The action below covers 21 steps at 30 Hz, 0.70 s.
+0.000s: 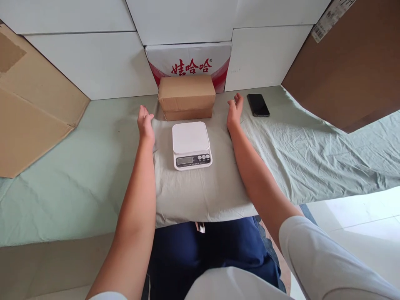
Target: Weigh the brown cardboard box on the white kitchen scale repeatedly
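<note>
A white digital kitchen scale [190, 138] lies flat on the cloth-covered table, its display and buttons facing me. Its display looks blank, and nothing rests on its plate. Right behind it stands a closed brown cardboard box [187, 98]. My left hand [145, 123] is held on edge to the left of the box and scale, fingers stretched out and holding nothing. On the other side, my right hand [235, 111] is also open and empty, apart from the box. A black smartphone [258, 105] lies just to the right of that hand.
A pale green cloth [103, 166] covers the table, wrinkled on the right. White boxes form a wall at the back, with a red-lettered carton [189, 54] in the middle. Large cardboard pieces stand at the left [34, 108] and right [350, 71].
</note>
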Tool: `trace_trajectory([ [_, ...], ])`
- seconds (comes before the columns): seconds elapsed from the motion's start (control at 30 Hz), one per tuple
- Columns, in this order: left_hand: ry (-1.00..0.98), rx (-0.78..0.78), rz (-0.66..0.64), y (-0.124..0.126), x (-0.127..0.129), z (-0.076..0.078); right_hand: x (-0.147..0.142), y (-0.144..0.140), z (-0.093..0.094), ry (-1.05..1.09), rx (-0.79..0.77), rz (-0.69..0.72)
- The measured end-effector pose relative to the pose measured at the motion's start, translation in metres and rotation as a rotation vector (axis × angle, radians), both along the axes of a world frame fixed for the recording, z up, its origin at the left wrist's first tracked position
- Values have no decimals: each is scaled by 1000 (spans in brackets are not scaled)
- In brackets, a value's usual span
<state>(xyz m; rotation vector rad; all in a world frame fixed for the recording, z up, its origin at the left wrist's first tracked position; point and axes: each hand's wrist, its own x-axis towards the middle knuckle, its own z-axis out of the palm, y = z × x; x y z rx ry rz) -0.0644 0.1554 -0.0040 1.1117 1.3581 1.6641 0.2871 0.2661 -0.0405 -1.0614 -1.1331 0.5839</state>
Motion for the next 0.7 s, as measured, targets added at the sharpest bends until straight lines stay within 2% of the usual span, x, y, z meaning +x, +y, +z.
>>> trace_trajectory([
  [0.17, -20, -28, -76, 2, 13, -2, -31, -17, 12, 30, -161, 182],
  [0.33, 5, 9, -169, 3, 26, -7, -56, -26, 18, -40, -150, 339],
  [0.57, -59, -37, -174, 3, 30, -10, -68, -48, 33, -134, -163, 365],
  [0.7, -55, -28, -180, 3, 31, -10, -72, -55, 34, -138, -179, 387],
])
